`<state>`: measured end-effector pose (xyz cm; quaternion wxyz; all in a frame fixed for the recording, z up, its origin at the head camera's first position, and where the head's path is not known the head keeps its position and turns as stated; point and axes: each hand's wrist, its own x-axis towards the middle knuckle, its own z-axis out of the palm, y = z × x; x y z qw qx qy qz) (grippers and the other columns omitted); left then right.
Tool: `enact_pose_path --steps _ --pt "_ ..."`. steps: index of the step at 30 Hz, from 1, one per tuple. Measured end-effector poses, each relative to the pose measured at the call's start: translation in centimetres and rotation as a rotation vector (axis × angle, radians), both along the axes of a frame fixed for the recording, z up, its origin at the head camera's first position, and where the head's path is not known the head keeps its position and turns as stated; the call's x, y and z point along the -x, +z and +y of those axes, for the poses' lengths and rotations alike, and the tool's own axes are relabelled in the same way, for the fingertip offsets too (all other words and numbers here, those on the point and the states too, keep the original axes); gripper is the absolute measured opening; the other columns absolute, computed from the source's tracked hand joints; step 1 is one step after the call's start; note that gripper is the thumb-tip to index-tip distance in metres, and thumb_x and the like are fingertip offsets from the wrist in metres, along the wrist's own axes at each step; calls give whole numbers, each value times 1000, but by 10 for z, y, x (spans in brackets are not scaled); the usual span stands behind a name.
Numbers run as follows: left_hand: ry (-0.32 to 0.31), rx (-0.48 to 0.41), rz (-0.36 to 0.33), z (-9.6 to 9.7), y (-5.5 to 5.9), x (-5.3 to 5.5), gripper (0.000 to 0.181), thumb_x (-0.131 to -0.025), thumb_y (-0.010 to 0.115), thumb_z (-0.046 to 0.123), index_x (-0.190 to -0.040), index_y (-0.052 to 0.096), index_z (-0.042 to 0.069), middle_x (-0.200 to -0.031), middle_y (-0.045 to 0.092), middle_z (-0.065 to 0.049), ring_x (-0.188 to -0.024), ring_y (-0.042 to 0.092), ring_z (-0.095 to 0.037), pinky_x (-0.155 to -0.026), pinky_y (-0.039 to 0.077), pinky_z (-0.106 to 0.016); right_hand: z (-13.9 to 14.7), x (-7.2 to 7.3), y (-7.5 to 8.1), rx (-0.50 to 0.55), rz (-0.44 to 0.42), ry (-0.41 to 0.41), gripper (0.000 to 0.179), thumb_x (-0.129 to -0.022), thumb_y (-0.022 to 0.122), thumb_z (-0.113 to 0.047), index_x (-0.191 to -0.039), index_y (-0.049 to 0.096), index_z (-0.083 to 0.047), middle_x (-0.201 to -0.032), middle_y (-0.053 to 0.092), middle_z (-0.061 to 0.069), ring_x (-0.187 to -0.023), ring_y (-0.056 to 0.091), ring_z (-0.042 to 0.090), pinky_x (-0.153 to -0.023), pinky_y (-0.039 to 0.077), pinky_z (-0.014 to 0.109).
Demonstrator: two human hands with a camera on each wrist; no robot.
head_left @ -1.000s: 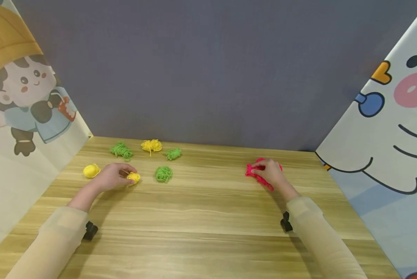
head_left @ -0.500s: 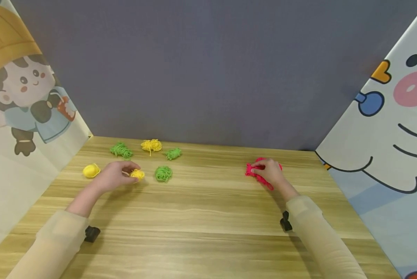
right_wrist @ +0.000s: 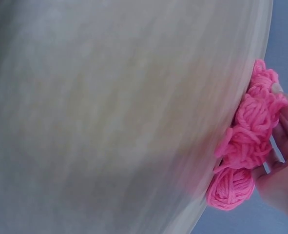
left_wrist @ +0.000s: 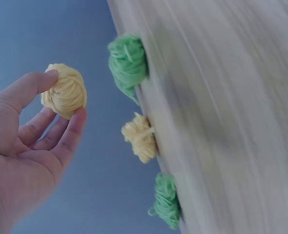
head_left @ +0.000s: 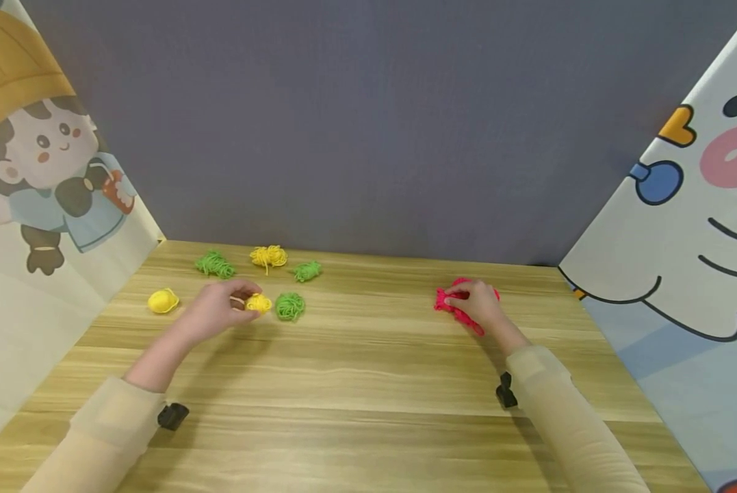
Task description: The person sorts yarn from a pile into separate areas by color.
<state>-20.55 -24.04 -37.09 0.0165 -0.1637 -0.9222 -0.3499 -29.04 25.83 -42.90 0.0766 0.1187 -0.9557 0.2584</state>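
My left hand [head_left: 217, 311] pinches a small yellow yarn ball [head_left: 259, 304] between thumb and fingertips, just left of a round green yarn ball [head_left: 290, 307]. In the left wrist view the held ball [left_wrist: 66, 91] appears above the level of the table. At the right, my right hand [head_left: 479, 305] grips a cluster of pink yarn bundles [head_left: 441, 299] that lies on the table. The right wrist view shows thumb and fingers around part of the pink cluster [right_wrist: 253, 117], with one bundle [right_wrist: 230, 189] at its lower end. My palm hides some of the pink yarn in the head view.
Another yellow ball [head_left: 162, 300] lies at the far left. Along the back left are a green bundle [head_left: 215, 264], a yellow bundle [head_left: 269, 256] and a smaller green one [head_left: 307, 271]. A grey panel [head_left: 356, 137] stands behind the wooden table [head_left: 356, 383], with printed sheets at both sides.
My left hand has carried the yellow yarn ball to the right and slightly up, close to the round green ball. The right hand stays in place on the pink yarn.
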Motion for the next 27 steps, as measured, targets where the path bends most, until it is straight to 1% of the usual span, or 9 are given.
enact_pose_path --steps 7,12,15,21,27 --pt "10 -40 3 13 5 -3 41 -80 73 10 -115 59 -4 -109 63 -20 -99 62 -33 -82 56 -39 0 -2 1 -9 -8 6 22 -80 76 -20 -99 75 -10 -107 68 16 -105 60 36 -87 50 48" --pt "13 -79 11 24 8 -6 40 -80 74 11 -114 60 -4 -107 63 -19 -96 63 -31 -80 57 -36 -1 -3 2 -11 -3 8 21 -80 75 -19 -99 75 -9 -106 68 16 -104 60 37 -86 50 48" --pt "11 -92 14 31 10 -8 41 -80 75 13 -114 61 -3 -107 65 -18 -94 64 -29 -78 57 -34 -1 -3 0 -8 15 14 20 -80 76 -19 -97 75 -9 -103 69 16 -102 61 36 -85 51 48" --pt "-10 -103 76 46 13 -12 39 -79 76 14 -112 63 -1 -104 67 -15 -89 65 -25 -76 57 -32 -1 -2 -2 -14 64 32 20 -79 77 -20 -95 76 -9 -99 70 14 -97 63 35 -82 51 47" --pt "-36 -135 140 62 12 -15 36 -78 77 13 -110 65 1 -102 68 -11 -85 65 -22 -75 57 -33 -1 -2 -1 -26 48 19 20 -79 77 -21 -96 76 -9 -101 70 16 -100 62 37 -83 50 49"
